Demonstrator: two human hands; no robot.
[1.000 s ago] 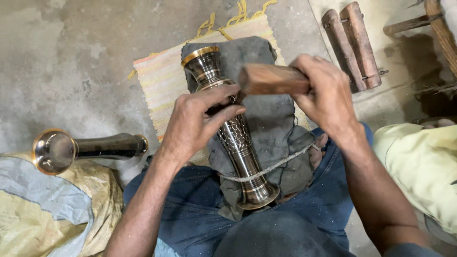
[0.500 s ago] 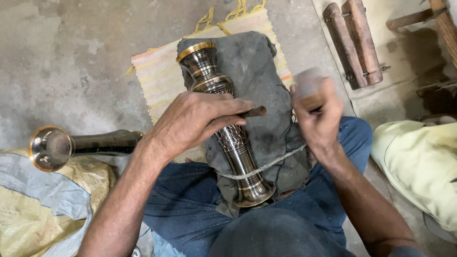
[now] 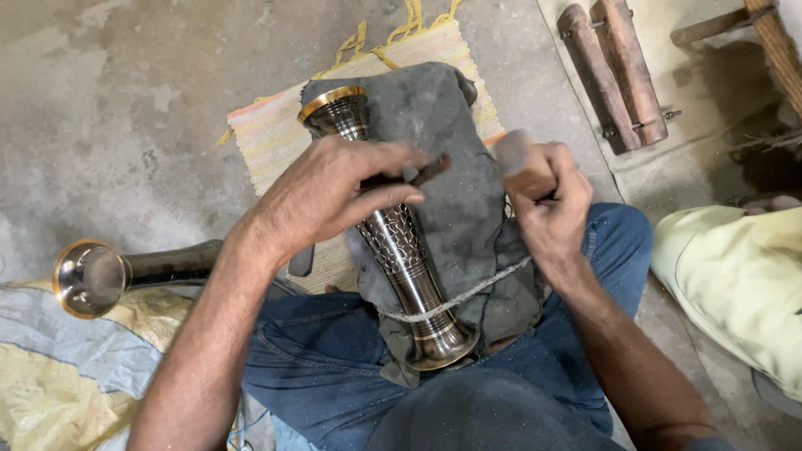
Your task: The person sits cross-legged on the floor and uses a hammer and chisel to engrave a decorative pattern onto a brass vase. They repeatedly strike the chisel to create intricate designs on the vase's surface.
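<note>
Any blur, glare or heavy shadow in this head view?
Head view: motion blur smears the wooden mallet in the right hand; left hand and vase are sharp; soft glints on the vase; light is even and diffuse, with dark shadow at the upper right.

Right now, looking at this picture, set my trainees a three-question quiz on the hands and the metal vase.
1. True or false: the metal vase lies on a grey cloth.
2. Which hand holds the wooden block? A left hand B right hand
3. Fill in: the left hand grips a thin ____ against the vase.

Key: 1 true. 2 B, the right hand. 3 tool.
</note>
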